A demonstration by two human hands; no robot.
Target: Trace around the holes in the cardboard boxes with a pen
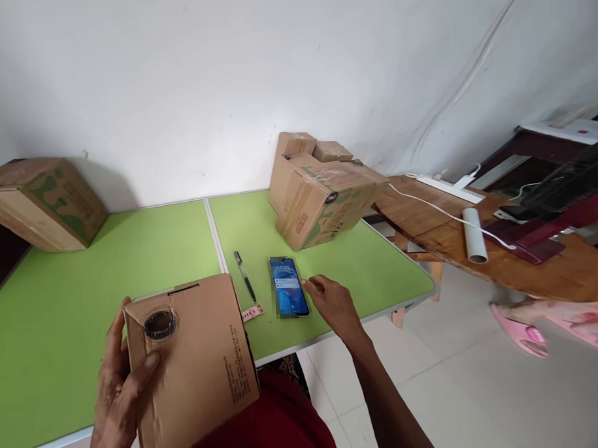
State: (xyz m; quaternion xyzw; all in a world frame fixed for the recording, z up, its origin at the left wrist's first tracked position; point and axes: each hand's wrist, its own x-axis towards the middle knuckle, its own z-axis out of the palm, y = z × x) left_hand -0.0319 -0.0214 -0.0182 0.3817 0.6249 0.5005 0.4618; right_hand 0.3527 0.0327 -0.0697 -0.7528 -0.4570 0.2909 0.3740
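My left hand (pixel 119 387) grips the left side of a brown cardboard box (pixel 200 358), its thumb on the face below a dark-edged round hole. The box is tilted over the near edge of a green table (pixel 172 248). My right hand (pixel 332 306) is at the right edge of a smartphone (pixel 288 287) with a lit blue screen; its fingers are curled together and seem to hold nothing. Left of the phone lies a black and clear pen (pixel 245 277). A pink watch strap (pixel 253 311) sticks out from behind the box.
Taped cartons (pixel 327 197) stand at the back against the wall, another carton (pixel 57 203) at the far left. At right, a wooden table (pixel 426 226) bears a white tube (pixel 474 236), a power strip and a cable. A person's feet in pink slippers (pixel 521 330) show below.
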